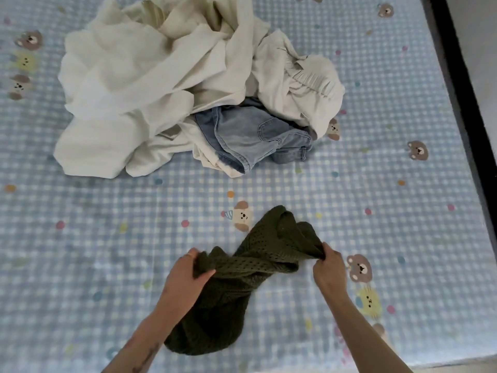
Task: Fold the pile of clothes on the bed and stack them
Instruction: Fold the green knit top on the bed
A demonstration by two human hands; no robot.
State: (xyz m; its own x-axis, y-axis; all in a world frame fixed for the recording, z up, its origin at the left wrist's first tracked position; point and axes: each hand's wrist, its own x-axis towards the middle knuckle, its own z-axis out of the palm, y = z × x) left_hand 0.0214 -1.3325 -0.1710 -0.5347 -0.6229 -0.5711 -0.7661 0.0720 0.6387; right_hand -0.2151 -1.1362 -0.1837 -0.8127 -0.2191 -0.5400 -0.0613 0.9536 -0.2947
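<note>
- My left hand (pixel 188 267) and right hand (pixel 329 261) each pinch the twisted olive knit sweater (pixel 242 267).
- It seems soft, stretchy, light; I'd regrip at the shoulders.

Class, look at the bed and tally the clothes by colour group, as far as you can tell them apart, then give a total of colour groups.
Dark green knit garment, held by the left hand and the right hand: 1
Blue denim garment: 1
Cream and white clothes: a tangled heap, number cannot be told
Total: 3 colour groups
</note>
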